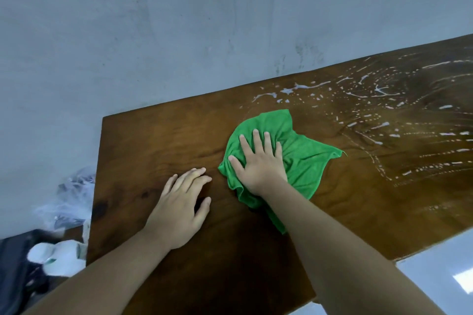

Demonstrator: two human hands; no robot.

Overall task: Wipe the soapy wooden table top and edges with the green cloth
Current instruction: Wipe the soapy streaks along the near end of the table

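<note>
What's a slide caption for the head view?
Right hand presses the green cloth flat on the wooden table; left hand braces beside it, soap streaks ahead.

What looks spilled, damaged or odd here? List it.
White soap streaks cover the right part of the table; the left part looks wiped. Clear plastic bags and white clutter lie heaped beyond its left edge. The right hand presses the green cloth. No damage visible.

Left of desk (143,151): bare wood, open to passage.
Right of desk: soap streaks (378,100) only, nothing standing.
Far edge: wall (179,33) blocks.
</note>
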